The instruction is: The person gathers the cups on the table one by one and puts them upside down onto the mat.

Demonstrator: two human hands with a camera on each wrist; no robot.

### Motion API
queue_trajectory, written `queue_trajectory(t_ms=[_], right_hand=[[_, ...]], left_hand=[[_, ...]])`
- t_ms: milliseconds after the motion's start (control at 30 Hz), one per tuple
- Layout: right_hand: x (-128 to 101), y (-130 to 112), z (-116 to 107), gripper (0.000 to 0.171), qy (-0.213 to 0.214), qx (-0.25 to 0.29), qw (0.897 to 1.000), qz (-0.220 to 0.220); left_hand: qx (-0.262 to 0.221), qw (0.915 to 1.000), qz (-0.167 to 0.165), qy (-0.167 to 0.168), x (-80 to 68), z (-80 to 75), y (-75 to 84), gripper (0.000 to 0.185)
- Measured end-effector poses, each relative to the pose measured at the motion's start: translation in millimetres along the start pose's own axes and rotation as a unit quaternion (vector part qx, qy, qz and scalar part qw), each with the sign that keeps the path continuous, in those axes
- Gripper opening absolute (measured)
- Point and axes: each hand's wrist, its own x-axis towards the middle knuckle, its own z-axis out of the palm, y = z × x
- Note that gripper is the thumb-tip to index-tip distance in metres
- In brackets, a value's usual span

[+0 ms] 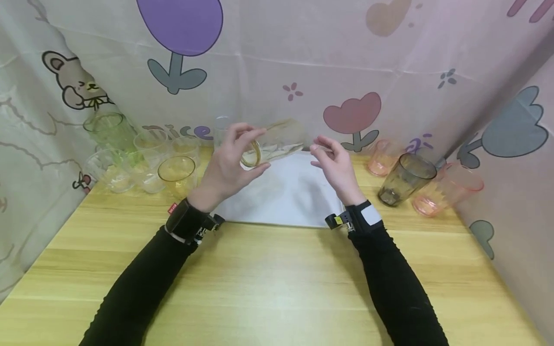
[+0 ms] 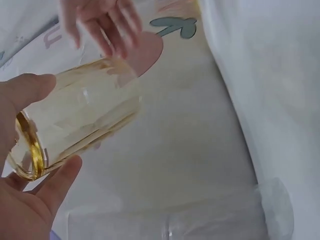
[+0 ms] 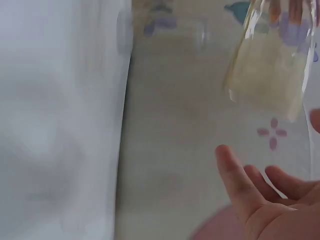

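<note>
Head view: I see the left hand point(image 1: 231, 161) pinching a tilted yellow glass point(image 1: 283, 139), raised near the far edge of the white board point(image 1: 268, 204). The right hand point(image 1: 335, 166), loosely open, holds nothing; a gap separates it from the glass.

The head view looks down and forward over the table point(image 1: 277, 278) to its far edge; both wrist views, much nearer, face the curtain point(image 1: 264, 72) and share the glass point(image 1: 282, 138).

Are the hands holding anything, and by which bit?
The left hand holds a yellowish glass by the end with the gold ring; the right hand holds nothing.
</note>
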Motion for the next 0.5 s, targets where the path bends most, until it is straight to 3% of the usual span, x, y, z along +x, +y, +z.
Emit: queue_trajectory(t_ms=[167, 300, 500], right_hand=[[2, 4, -19, 0.056, 0.015, -0.165, 0.986, -0.018], [6, 12, -34, 0.054, 0.012, -0.231, 0.973, -0.012], [12, 25, -49, 0.056, -0.03, -0.328, 0.944, 0.026]], left_hand=[[0.007, 0.9999, 0.006, 0.013, 3.9, -7.4, -4.2, 0.08], [0.027, 0.9987, 0.018, 0.04, 5.9, -10.7, -7.6, 0.079], [0.047, 0.9947, -0.036, 0.084, 5.5, -15.2, -10.7, 0.08]])
